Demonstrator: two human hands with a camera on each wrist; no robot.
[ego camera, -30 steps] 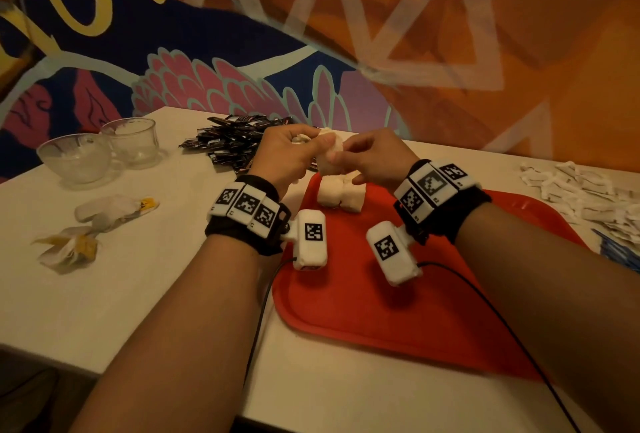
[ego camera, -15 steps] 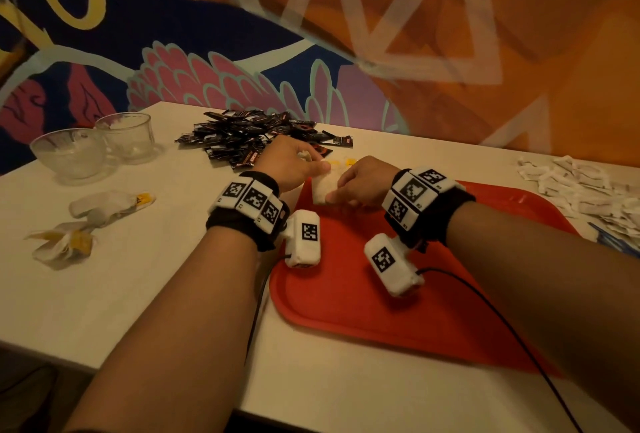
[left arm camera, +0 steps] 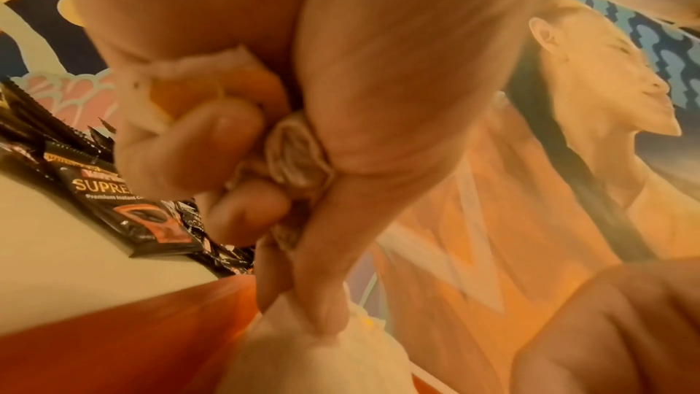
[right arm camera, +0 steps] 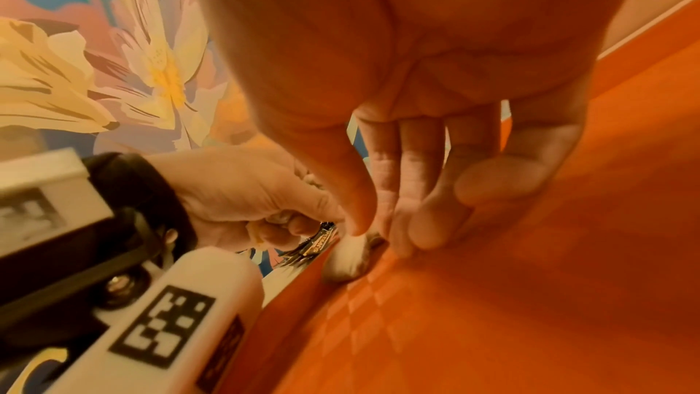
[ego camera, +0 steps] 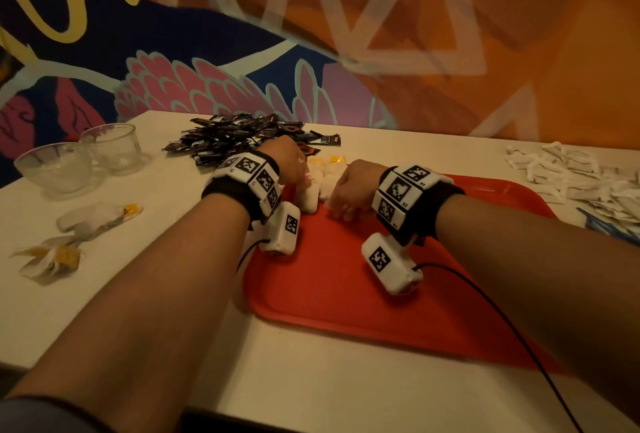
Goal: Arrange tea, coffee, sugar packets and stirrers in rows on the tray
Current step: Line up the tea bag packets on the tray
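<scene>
A red tray (ego camera: 381,294) lies in front of me. At its far left corner lie two white tea bags (ego camera: 313,190) with yellow tags, side by side. My left hand (ego camera: 294,169) grips crumpled tea bags (left arm camera: 295,161) in its curled fingers, and its thumb presses the left tea bag (left arm camera: 322,349) on the tray. My right hand (ego camera: 349,190) rests beside them. Its fingers (right arm camera: 401,220) are stretched down to the tray (right arm camera: 530,280), the tips against a tea bag (right arm camera: 348,256).
A heap of black coffee sachets (ego camera: 242,135) lies behind the left hand. White sugar packets (ego camera: 571,173) and blue stirrers (ego camera: 602,225) are at the far right. Two glass bowls (ego camera: 86,159) and loose tea bags (ego camera: 97,218) sit on the table's left.
Both hands came down from above the tray to its far left corner. The tea bag held between them now lies on the tray beside the other.
</scene>
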